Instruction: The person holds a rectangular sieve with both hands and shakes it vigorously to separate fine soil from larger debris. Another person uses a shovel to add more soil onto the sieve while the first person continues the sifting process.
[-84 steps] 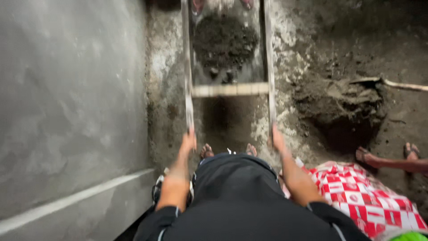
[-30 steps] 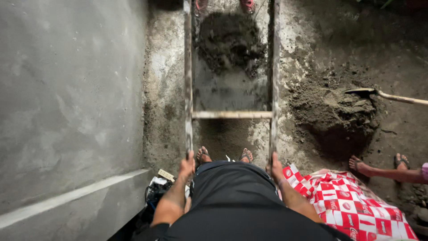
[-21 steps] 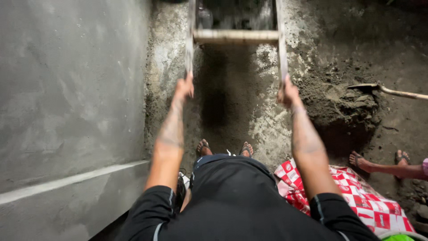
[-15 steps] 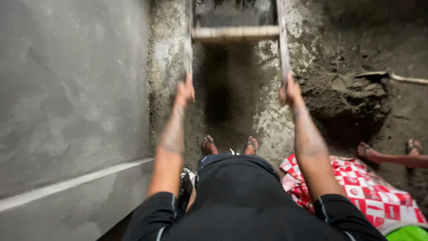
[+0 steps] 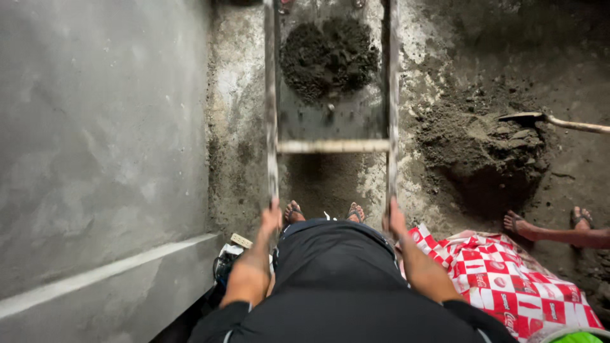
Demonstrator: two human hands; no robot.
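A long wooden-framed sieve (image 5: 333, 145) stretches away from me over the concrete floor, with a dark mound of sand (image 5: 329, 56) on its mesh at the far end. My left hand (image 5: 271, 218) grips the end of the left rail. My right hand (image 5: 395, 220) grips the end of the right rail. Both hands are drawn in close to my body, just above my sandalled feet (image 5: 324, 213).
A grey wall (image 5: 95, 146) runs along the left. A heap of sand (image 5: 483, 152) with a shovel (image 5: 553, 121) in it lies to the right. Another person's feet (image 5: 546, 225) stand at the right edge. A red-and-white checked sack (image 5: 508, 279) lies by my right side.
My arms were stretched forward with the sieve pushed away; now they are pulled back to my body, the sieve has slid toward me, and the sand mound is back in view.
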